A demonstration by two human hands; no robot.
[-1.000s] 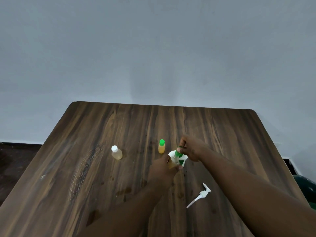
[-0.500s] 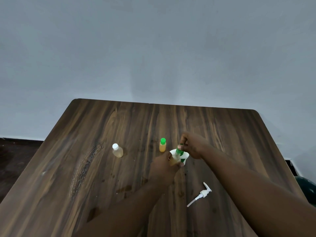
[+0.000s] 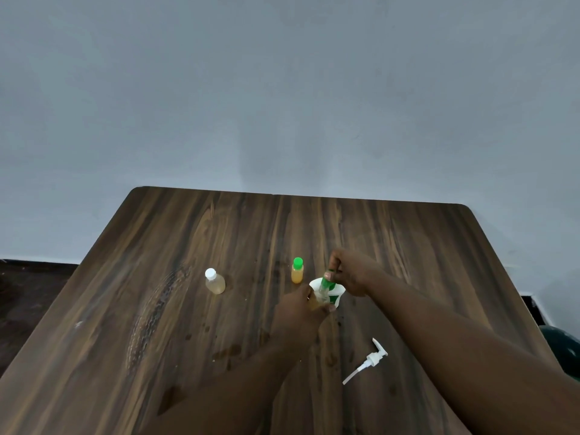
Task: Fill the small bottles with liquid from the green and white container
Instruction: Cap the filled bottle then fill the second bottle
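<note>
The green and white container (image 3: 335, 297) stands open-topped on the wooden table (image 3: 408, 246), just right of centre. In front of it is a small clear bottle (image 3: 322, 289) with amber liquid low in it, leaning slightly. My left hand (image 3: 296, 318) grips its lower part. My right hand (image 3: 353, 273) pinches the green cap (image 3: 328, 275) at its top. A small amber bottle with a green cap (image 3: 297, 271) stands upright just to the left. A rounder bottle with a white cap (image 3: 215, 281) stands further left.
A white pump head with its tube (image 3: 368, 359) lies on the table near my right forearm. Dark wet spots (image 3: 226, 353) mark the wood in front of the bottles. A dark green object (image 3: 565, 346) sits beyond the table's right edge.
Both hands stay on the small bottle and its cap at the container. Only the view shifts slightly up and down.
</note>
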